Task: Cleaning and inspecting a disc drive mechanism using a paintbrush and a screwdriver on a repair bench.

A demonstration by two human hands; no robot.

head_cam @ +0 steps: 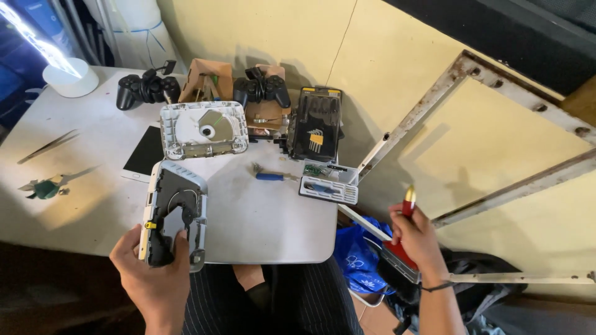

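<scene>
My left hand [152,270] grips the near end of an opened grey console casing [176,208], which rests on the table's front edge with its dark insides showing. Off the table's right side, my right hand [417,239] is raised and holds a red-handled tool [408,201] with a gold band, pointing upward. A second casing half with a disc drive [205,129] lies farther back on the grey table [267,217].
Two black game controllers [146,90] [262,89] sit at the back beside cardboard boxes. A black tool case [316,124], a small parts tray [329,183], a blue-handled brush [271,176], a white tablet [143,155], tweezers [46,147] and a white lamp [70,77] lie around. A blue bag [360,257] is below.
</scene>
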